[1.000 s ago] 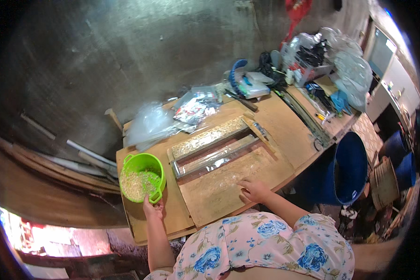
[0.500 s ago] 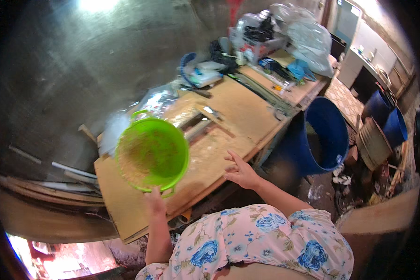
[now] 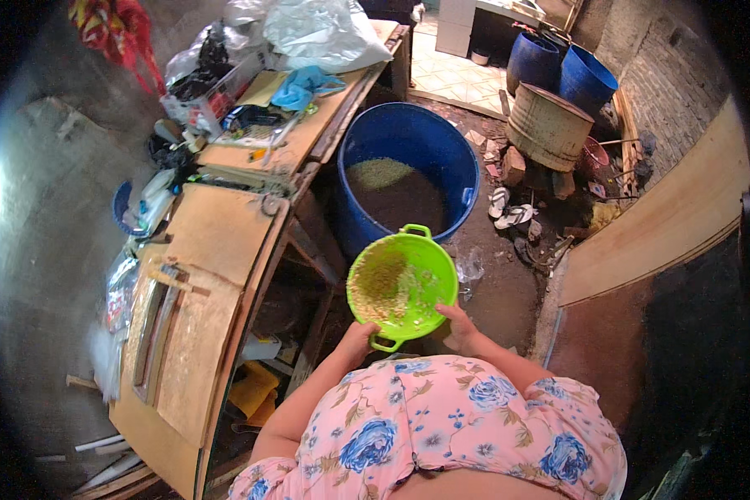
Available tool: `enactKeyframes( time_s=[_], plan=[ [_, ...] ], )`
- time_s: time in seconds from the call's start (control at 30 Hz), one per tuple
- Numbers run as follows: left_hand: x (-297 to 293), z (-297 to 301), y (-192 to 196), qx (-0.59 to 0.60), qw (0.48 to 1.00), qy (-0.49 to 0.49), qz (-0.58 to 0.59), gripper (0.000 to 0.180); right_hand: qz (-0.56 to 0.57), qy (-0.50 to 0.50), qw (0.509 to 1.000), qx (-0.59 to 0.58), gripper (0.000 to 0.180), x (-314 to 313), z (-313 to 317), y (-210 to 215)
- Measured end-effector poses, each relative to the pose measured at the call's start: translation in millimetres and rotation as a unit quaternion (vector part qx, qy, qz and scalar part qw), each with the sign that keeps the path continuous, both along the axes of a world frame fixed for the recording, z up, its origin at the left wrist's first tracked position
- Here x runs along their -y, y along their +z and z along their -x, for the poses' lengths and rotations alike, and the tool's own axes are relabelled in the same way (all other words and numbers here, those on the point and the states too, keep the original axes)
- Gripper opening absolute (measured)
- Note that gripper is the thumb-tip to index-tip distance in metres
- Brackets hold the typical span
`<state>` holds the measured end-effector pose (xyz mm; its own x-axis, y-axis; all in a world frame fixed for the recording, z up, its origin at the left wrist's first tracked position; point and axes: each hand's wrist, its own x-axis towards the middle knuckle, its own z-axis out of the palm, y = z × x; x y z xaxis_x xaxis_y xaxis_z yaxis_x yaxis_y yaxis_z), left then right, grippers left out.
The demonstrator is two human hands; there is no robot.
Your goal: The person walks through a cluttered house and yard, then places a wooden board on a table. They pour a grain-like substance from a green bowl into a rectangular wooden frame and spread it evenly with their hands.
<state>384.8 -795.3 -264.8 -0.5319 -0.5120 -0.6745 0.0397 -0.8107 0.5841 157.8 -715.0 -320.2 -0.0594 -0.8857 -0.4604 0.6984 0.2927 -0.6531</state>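
Note:
A lime-green round bowl (image 3: 429, 258) with two loop handles holds pale grain heaped on its left side. My left hand (image 3: 357, 337) grips the bowl's near rim beside the lower handle. My right hand (image 3: 457, 321) holds the rim on the right side. The bowl hangs in front of my body, just short of a big blue barrel (image 3: 458, 158) partly filled with dark and pale grain.
A wooden workbench (image 3: 225, 225) runs along my left, with a wooden frame mould (image 3: 162, 333), plastic bags and a cluttered crate (image 3: 212, 83) on it. Beyond the barrel stand a wooden tub (image 3: 550, 125), two more blue drums (image 3: 587, 79), sandals and rubble on the dirt floor.
I have turned right, away from the bench. The bowl came off the bench in my left hand, and my right hand left the board and took the rim; the bowl now sits near the blue barrel.

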Motion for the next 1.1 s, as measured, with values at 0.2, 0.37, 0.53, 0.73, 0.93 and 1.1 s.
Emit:
enactKeyframes(
  time_s=[0.2, 0.37, 0.53, 0.73, 0.93, 1.1],
  plan=[
    [54, 62, -46, 0.073, 0.995, -0.058, -0.018, 0.076, -0.134, -0.174, 0.965, -0.144, 0.093, 29, 85, 65],
    [141, 55, -81, 0.152, 0.988, 0.016, 0.001, 0.072, -0.035, -0.304, 0.891, -0.336, 0.11, 75, 170, 14],
    [264, 65, -119, 0.27, 0.957, 0.037, 0.102, 0.067, -0.061, -0.256, 0.746, -0.612, 0.11, 173, 209, -14],
    [393, 130, -157, 0.456, 0.816, -0.028, 0.355, 0.076, -0.262, -0.095, 0.727, -0.627, 0.122, 317, 217, -91],
    [455, 169, -193, 0.522, 0.725, 0.04, 0.447, 0.061, -0.394, 0.001, 0.727, -0.562, 0.124, 428, 240, -223],
    [459, 168, -190, 0.545, 0.702, 0.036, 0.458, 0.048, -0.465, -0.002, 0.709, -0.531, 0.111, 520, 256, -361]
  ],
)
